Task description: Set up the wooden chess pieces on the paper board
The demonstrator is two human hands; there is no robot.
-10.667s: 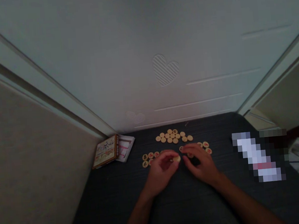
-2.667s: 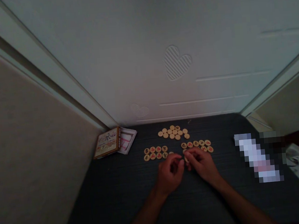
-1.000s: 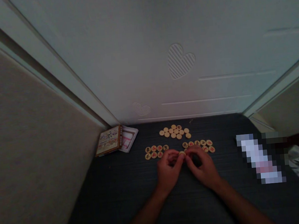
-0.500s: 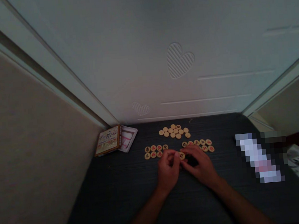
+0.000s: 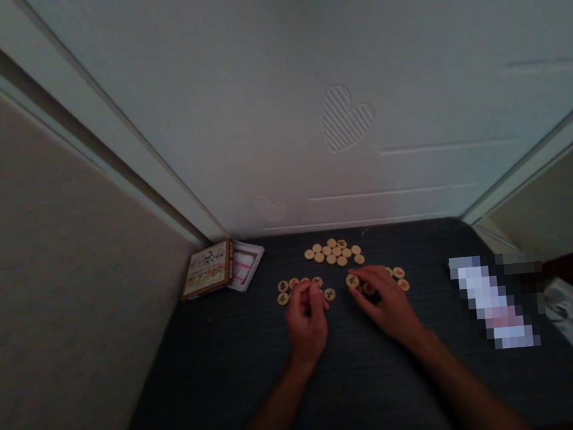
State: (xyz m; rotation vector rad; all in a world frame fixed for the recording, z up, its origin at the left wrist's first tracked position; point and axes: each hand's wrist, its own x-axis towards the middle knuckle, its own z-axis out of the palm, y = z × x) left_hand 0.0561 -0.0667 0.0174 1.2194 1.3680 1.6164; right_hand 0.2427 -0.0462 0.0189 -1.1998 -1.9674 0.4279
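The person's left hand (image 5: 306, 320) stands up on its edge over the bench (image 5: 221, 388), its fingers (image 5: 312, 294) pressed together in a tight bunch; whether a game piece sits inside that bunch I cannot tell (the knuckles hide it). Just beside those fingers, to the right, lies a loose wooden piece (image 5: 329, 294) with a dark mark on its face. The right hand (image 5: 388, 310) reaches in from the other side, low over the bench, with its fingers spread and gently curved. Its forefinger comes down at the edge of a round wooden piece (image 5: 352, 281) marked with a dark character, and nothing shows pinched in that grip. Under and around this hand sits a group of similar pieces (image 5: 398, 273) with red and dark marks, partly covered by the fingers. A matching group (image 5: 293, 291) lies in front of the left hand, laid out in rough rows. Farther forward, between the hands and the wall, a tight cluster of pieces (image 5: 332, 252) lies mostly blank side up. To the left stands a picture-covered box (image 5: 205, 269) with a white leaflet (image 5: 245, 265) touching it, and to the right lies a pixelated, unreadable object (image 5: 492, 301).
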